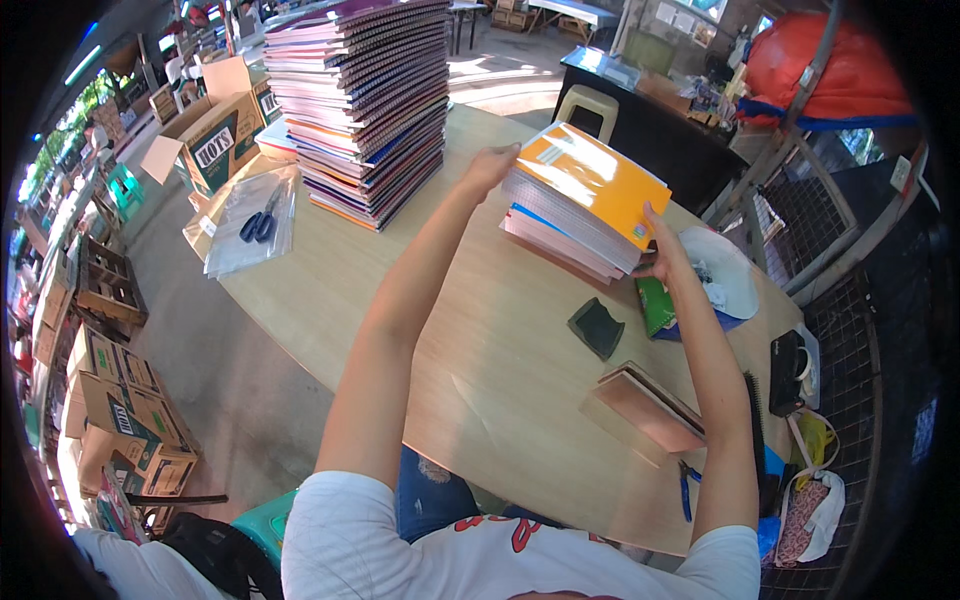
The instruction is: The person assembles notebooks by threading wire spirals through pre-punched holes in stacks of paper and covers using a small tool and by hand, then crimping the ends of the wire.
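Observation:
Between my two hands is a short stack of notebooks [585, 190] with a shiny orange-yellow cover on top. My left hand [488, 170] grips its far left corner, and my right hand [660, 252] is closed around the near right corner, thumb against the cover. Page edges and a blue cover show along the near side. Whether the stack touches the tabletop is hard to tell. To its left rises a tall pile of spiral-bound notebooks [365, 115] with mixed covers. Close to my right hand lie a green packet [656, 306] and a whitish plastic bag [728, 275].
On the wooden table [480, 340] are a dark green block [597, 328], a brown box-like piece [652, 408] and a blue-handled tool [686, 490]. Dark-handled scissors [259, 226] lie on clear plastic at left. A black dispenser-like object [788, 372] stands right. Cardboard boxes [215, 145] flank the left.

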Available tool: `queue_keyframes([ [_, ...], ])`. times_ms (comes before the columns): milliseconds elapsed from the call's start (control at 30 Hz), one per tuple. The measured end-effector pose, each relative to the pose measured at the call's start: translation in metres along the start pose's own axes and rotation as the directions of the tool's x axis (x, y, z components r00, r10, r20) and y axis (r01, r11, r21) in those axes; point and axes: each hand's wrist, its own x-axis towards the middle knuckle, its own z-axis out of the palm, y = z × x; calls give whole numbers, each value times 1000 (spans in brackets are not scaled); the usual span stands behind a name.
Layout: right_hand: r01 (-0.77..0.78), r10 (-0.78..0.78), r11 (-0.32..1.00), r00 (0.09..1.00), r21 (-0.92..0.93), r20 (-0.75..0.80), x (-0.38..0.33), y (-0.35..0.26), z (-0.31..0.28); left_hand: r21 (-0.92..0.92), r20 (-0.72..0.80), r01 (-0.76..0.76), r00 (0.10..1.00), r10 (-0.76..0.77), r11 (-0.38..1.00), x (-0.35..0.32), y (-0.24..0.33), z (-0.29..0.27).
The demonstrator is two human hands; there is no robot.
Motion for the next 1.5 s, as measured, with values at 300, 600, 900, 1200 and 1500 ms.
queue_keyframes([
  [300,-92,60,981,981,170,184,49,15,-2,-514,133,362,929,-344,778,3,-33,0],
  [600,-105,74,981,980,164,187,60,21,-29,-785,127,88,992,19,614,-13,-75,39],
  [900,-111,79,982,977,153,200,37,12,-7,-756,-198,-173,980,32,632,-27,-99,54],
  [1200,-74,38,983,978,170,204,38,14,-8,-804,-198,-165,980,4,571,-26,-96,60],
  [1500,-85,41,974,978,212,203,39,17,-7,-845,-201,-158,979,-29,510,-24,-98,63],
])
